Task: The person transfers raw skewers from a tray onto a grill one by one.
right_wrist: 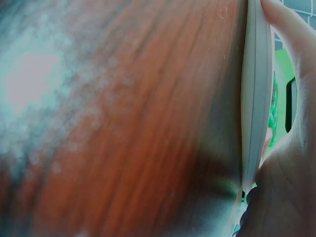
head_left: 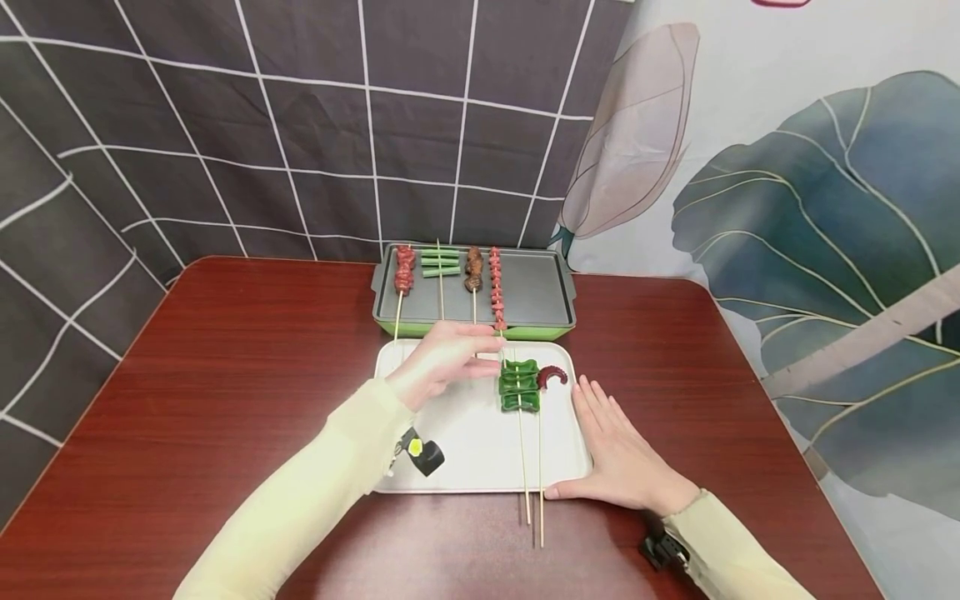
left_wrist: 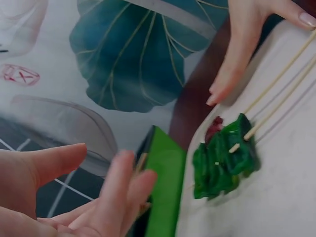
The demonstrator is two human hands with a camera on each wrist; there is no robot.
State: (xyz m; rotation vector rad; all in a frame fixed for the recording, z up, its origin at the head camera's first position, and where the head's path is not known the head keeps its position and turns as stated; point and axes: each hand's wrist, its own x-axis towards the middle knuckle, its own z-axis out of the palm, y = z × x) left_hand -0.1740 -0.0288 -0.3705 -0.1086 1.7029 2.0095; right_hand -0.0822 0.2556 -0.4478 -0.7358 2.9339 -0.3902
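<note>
My left hand (head_left: 444,358) hovers over the far part of a white tray (head_left: 465,446), thumb and fingers apart, near the stick of a skewer of small red pieces (head_left: 497,287). In the left wrist view its fingers (left_wrist: 116,195) hold nothing. Against the tray's near right corner rests my right hand (head_left: 626,462), fingers straight along the side and thumb at the front edge. On the tray lie a green pepper skewer (head_left: 519,388) and, beside it, a skewer with a dark red curled tentacle (head_left: 552,377). Their sticks reach past the front edge.
Behind the tray stands a green-sided grill pan (head_left: 536,292). It bears a red meat skewer (head_left: 404,268), a green stalk skewer (head_left: 440,262) and a brown meat skewer (head_left: 473,268). The table (head_left: 247,367) is reddish wood, with a tiled-pattern cloth (head_left: 300,125) behind.
</note>
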